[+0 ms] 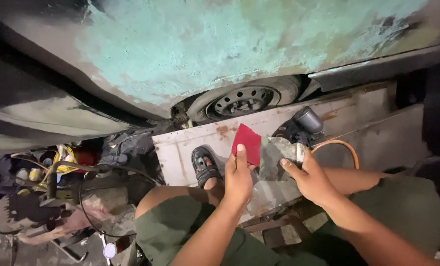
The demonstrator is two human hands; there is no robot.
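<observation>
a: left hand pinches the red plastic spreader at its lower edge; right hand grips the grey mixing board, both over the knees.
b: handling?
a: spreader looks light, flexy. board stiff, probably smeared, so hold the edges.

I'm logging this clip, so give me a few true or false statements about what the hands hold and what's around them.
1. The left hand holds a red sheet. True.
2. The right hand holds a hammer. False: it grips a grey smeared plate.
3. A wheel shows under the car body. True.
4. The foot is bare. False: it wears a dark sandal.
5. An orange hose curves right of the hands. True.
</observation>
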